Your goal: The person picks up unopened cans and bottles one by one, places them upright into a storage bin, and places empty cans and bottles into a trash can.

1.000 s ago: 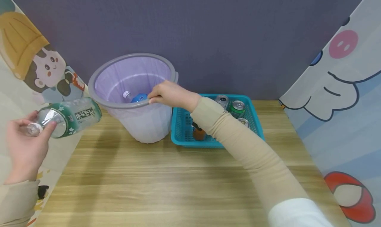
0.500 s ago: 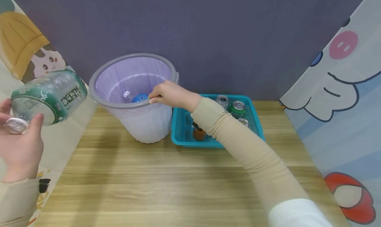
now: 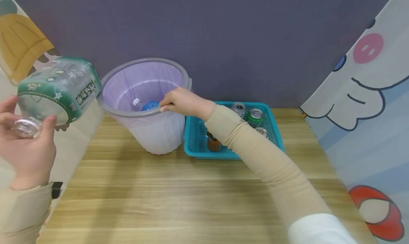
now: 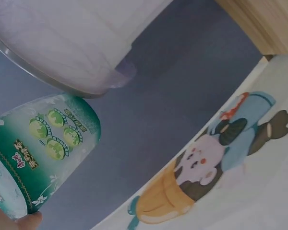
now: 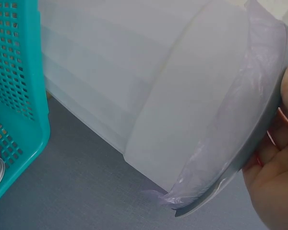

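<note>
My left hand (image 3: 30, 153) grips a big clear plastic bottle (image 3: 60, 86) with a green label by its neck. The bottle lies nearly sideways, its base toward the left rim of a white trash bin (image 3: 153, 135). In the left wrist view, the bottle's base (image 4: 84, 115) is right by the bin's rim; whether they touch I cannot tell. My right hand (image 3: 186, 102) pinches the near right part of the grey rim, with the fingers (image 5: 273, 151) bent over it. Inside the bin's purple liner (image 3: 112, 84) lies a bottle (image 3: 150, 106) with a blue label.
A turquoise basket (image 3: 191, 153) stands right of the bin, partly behind my right forearm. It holds several cans, among them a green can (image 3: 255, 117). A dark wall (image 3: 249, 45) rises behind, and patterned panels flank the wooden table (image 3: 179, 201).
My left hand first drew left, then came back right, and the bottle rose, its base now close to the bin's rim. My right hand has stayed on the rim.
</note>
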`<state>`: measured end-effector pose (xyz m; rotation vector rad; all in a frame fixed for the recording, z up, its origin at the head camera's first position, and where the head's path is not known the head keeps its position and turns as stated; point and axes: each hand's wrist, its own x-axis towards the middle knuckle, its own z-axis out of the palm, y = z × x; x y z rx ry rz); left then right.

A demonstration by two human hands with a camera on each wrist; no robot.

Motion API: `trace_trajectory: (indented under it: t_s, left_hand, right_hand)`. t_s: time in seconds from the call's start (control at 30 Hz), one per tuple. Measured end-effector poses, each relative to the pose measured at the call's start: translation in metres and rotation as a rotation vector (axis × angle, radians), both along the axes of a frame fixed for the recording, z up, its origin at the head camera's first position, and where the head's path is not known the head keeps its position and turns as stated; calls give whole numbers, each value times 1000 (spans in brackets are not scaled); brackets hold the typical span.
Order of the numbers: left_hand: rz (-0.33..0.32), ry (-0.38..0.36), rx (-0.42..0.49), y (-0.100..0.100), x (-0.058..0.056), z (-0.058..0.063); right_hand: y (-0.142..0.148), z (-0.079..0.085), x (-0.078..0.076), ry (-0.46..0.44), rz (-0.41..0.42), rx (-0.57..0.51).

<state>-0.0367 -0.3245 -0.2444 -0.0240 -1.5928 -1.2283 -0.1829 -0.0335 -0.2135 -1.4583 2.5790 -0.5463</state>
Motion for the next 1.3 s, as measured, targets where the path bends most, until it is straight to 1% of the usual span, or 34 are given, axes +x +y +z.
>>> trace_trajectory:
  t_s: [0.1, 0.17, 0.27, 0.4, 0.47, 0.63, 0.8, 0.87, 0.97, 1.03, 1.1, 1.23, 1.3]
  left_hand:
    - [-48, 115, 23, 16, -6, 7]
    - [-81, 173, 41, 24, -9, 11]
    - [-116, 189, 47, 32, -14, 12]
    - [-119, 135, 14, 39, -20, 10]
    - [-128, 116, 15, 42, -24, 9]
    - [-162, 97, 21, 47, -34, 10]
    - [-163, 54, -38, 46, -43, 10]
    - [-182, 40, -55, 46, -46, 11]
    - [-203, 3, -105, 46, -51, 12]
    - [-204, -28, -160, 46, -54, 13]
    - [-187, -53, -211, 45, -58, 12]
    - [-189, -71, -244, 47, -64, 10]
    - [-182, -95, -258, 48, -66, 9]
  right_hand:
    - [0, 0, 0, -4, 1, -4]
    - [0, 0, -1, -4, 1, -6]
    - [-1, 0, -1, -5, 2, -7]
    - [-1, 0, -1, -6, 7, -9]
    - [-2, -1, -1, -4, 6, -8]
    - [-3, -1, -1, 3, 7, -7]
    - [-4, 0, -2, 12, 17, -1]
    - [-4, 0, -1, 10, 17, 3]
    - [-5, 1, 0, 1, 14, 7]
    - [-5, 1, 0, -3, 13, 9]
    - [-5, 1, 1, -4, 11, 11]
    - [-5, 2, 1, -5, 8, 13]
    - [-6, 2, 1, -6, 7, 13]
